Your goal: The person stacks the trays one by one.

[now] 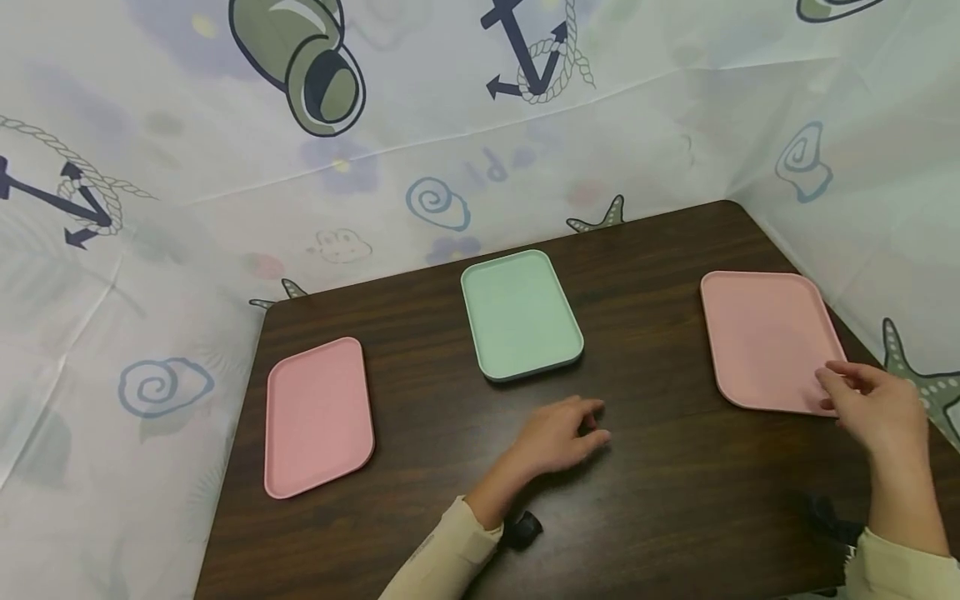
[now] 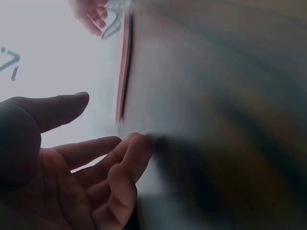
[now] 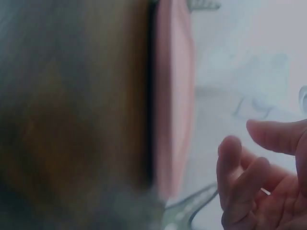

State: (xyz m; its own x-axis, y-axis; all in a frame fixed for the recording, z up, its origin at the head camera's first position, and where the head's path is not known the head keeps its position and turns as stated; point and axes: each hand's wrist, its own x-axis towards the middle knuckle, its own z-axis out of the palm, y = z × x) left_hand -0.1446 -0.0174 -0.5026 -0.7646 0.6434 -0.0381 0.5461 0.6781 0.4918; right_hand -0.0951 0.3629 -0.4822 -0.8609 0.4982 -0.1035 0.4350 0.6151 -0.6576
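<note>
My left hand [image 1: 558, 435] hovers low over the dark table just in front of the green tray [image 1: 522, 315], its fingers loosely bent and nothing in them. At the right, my right hand [image 1: 881, 404] hangs over the near right corner of a pink tray [image 1: 772, 340]. In the right wrist view, thumb and fingers [image 3: 229, 148] are apart with bare space between them, and the pink tray's edge [image 3: 177, 100] lies to their left. Another pink tray [image 1: 318, 417] lies flat at the left of the table. The trays' surfaces look bare.
The dark wooden table [image 1: 645, 500] has its back edge against a printed cloth [image 1: 420, 100] with anchors, shells and starfish. This cloth also hangs along the left and right sides. A black band [image 1: 522, 531] sits at my left wrist.
</note>
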